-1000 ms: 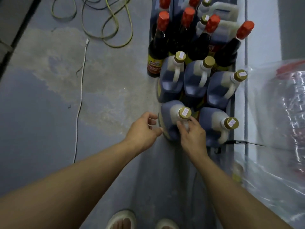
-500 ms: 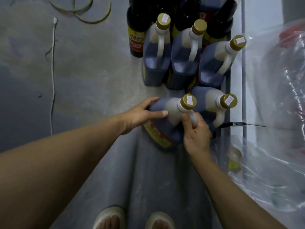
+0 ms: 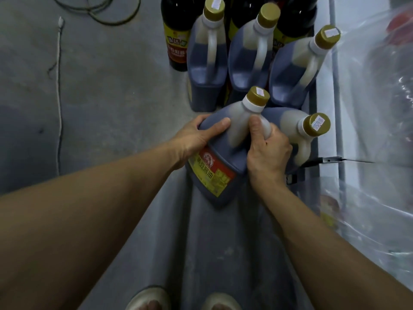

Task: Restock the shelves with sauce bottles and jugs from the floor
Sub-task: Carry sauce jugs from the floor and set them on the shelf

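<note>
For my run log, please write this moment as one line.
step: lifting jug | right hand: grips handle of tilted jug | left hand: holds jug's side | floor: four jugs remain

Grey concrete floor point(image 3: 107, 104): gold-capped jugs point(image 3: 248, 52), dark sauce bottle point(image 3: 176, 41), white cable point(image 3: 59, 90), green cord point(image 3: 105, 12).

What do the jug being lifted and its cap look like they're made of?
The jug looks like translucent, frosted plastic: the dark sauce shows through the body, and the neck and handle above it look milky. A glossy paper or film label wraps its side. Its cap seems opaque gold-brown plastic with a small white sticker on top.
</note>
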